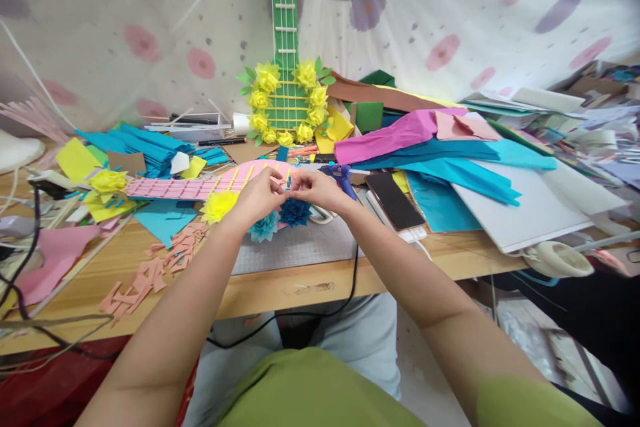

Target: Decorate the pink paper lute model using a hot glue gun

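Note:
A pink paper guitar (170,188) lies flat on the desk, its neck pointing left, with strings along it and yellow strips across. Over its body my left hand (263,195) and my right hand (314,188) meet fingertip to fingertip. Both are closed in a pinch; what sits between them is too small to make out. Just below the hands are a yellow paper flower (219,207), a light blue flower (264,227) and a dark blue flower (295,212). A blue glue gun (343,177) rests right of my right hand.
A green paper guitar (286,27) with yellow flowers stands against the curtain. Blue crepe paper (440,167), a magenta sheet (395,133) and a phone (395,201) lie at right. Pink paper scraps (145,283) litter the left. A black cable (355,273) crosses the front edge.

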